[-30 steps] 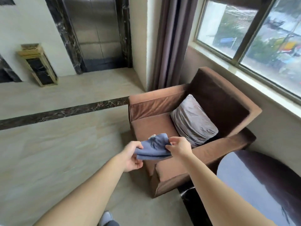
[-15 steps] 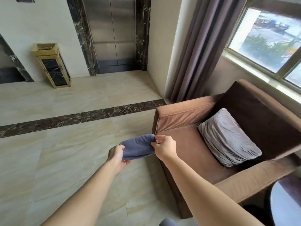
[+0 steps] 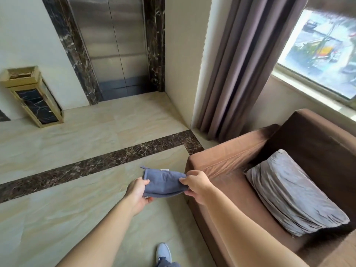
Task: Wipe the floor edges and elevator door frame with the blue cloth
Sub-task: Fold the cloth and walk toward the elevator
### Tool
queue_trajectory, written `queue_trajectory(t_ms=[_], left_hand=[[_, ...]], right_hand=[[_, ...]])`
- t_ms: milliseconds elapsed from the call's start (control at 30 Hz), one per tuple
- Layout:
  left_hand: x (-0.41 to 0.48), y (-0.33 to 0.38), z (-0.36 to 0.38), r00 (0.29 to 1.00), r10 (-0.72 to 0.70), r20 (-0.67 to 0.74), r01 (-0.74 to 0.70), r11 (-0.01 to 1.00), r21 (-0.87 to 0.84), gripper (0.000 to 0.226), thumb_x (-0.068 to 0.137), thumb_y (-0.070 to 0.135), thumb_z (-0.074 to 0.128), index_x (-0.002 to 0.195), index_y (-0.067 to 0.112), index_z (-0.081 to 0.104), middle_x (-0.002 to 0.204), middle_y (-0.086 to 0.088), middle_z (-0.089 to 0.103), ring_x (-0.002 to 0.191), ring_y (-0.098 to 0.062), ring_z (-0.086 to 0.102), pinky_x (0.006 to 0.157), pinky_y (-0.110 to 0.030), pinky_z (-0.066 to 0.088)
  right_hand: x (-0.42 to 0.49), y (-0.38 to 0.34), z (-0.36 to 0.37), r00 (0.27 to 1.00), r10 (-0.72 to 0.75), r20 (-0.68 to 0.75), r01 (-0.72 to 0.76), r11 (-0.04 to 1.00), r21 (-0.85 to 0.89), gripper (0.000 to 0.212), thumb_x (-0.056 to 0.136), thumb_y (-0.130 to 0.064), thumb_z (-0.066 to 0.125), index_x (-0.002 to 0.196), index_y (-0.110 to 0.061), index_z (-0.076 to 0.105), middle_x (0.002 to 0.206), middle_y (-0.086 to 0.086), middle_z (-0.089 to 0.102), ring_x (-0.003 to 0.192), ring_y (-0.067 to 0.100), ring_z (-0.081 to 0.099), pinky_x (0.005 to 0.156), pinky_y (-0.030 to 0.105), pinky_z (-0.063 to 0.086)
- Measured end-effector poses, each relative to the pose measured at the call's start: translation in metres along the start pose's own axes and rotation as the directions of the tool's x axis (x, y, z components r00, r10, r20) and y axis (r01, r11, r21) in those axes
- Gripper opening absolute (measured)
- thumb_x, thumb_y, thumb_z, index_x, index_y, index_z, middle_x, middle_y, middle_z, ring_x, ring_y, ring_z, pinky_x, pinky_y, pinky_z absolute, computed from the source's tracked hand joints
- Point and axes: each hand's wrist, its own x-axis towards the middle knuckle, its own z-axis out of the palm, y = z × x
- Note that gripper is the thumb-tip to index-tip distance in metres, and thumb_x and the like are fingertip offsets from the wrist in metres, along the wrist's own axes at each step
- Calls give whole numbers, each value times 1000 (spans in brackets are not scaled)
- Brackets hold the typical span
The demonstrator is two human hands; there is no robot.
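Observation:
I hold a folded blue cloth (image 3: 163, 183) out in front of me over the beige floor (image 3: 57, 218). My left hand (image 3: 137, 193) grips its left end, and my right hand (image 3: 196, 185) pinches its right end. Straight ahead are the steel elevator doors (image 3: 115, 45), closed, set in a dark marble door frame (image 3: 155, 45). A dark marble strip (image 3: 92, 164) runs across the floor between me and the elevator. The floor meets the cream wall at the corner (image 3: 179, 112) right of the frame.
A brown armchair (image 3: 240, 157) with a grey cushion (image 3: 294, 193) stands at my right, close to my right arm. A brown curtain (image 3: 237, 64) hangs by the window (image 3: 323, 51). A gold and black bin (image 3: 32, 95) stands left of the elevator. My shoe (image 3: 163, 252) shows below.
The view has swung left from the armchair toward the elevator, which looks nearer. The cloth, held over the chair seat before, is now held over the floor in both hands.

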Motion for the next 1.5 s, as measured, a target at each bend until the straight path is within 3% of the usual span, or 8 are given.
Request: queue_trajectory(t_ms=[100,333,667,867,1167,1333,1433,1500], left_hand=[[44,53,14,998,0,58,-2,1000,21,27,96,9,41,104,24,62,91,-10,67,69,-24,57,58,-32,42],[137,176,79,970,47,238,-74,992,105,38,95,6,36,106,30,64,90,-3,71,70,-20,59,56,-27,41],[358,328,172,951,-51,305,-13,979,203,29,85,7,42,99,24,60,77,-6,57,59,-19,47,52,-24,35],[499,438,230,942,-94,323,17,972,234,42,83,4,41,111,30,58,90,-6,61,67,-21,49,56,-28,35],[666,528,309,933,-221,285,152,958,244,48,83,0,38,117,28,58,108,-12,59,83,-25,50,61,-29,38],[797,536,351,929,-311,200,277,944,181,32,83,3,38,97,24,58,84,-5,54,60,-19,43,59,-30,40],[879,523,372,920,-369,134,349,924,153,23,82,4,41,89,21,56,79,-5,58,63,-21,53,62,-32,45],[937,506,387,906,-414,88,402,907,127,20,83,3,43,76,20,51,60,-2,56,58,-20,50,60,-31,44]], right_hand=[[48,-47,-5,981,157,115,-178,963,203,11,86,2,65,90,-6,58,80,9,54,73,20,51,59,29,46],[155,-141,-15,945,209,250,-303,848,435,12,90,0,55,101,-4,52,76,6,46,65,17,44,55,26,36],[392,-274,-16,959,24,282,-129,924,360,52,88,7,39,128,-20,60,113,7,54,89,21,48,61,26,36],[531,-387,-11,969,17,248,-98,943,319,62,86,12,33,125,-27,61,104,6,57,75,18,49,58,28,31],[721,-471,-20,961,228,154,-256,947,197,61,87,10,35,117,-35,63,95,0,64,63,15,49,50,24,37],[854,-490,-19,934,344,97,-351,934,68,56,89,9,39,98,-41,63,97,5,57,81,21,48,62,31,40],[945,-485,-22,923,374,95,-375,927,3,60,88,10,41,121,-36,60,96,8,54,75,20,48,60,30,40],[1010,-472,-23,922,384,44,-381,923,-58,57,88,9,47,129,-29,57,101,7,56,77,19,52,63,30,44]])
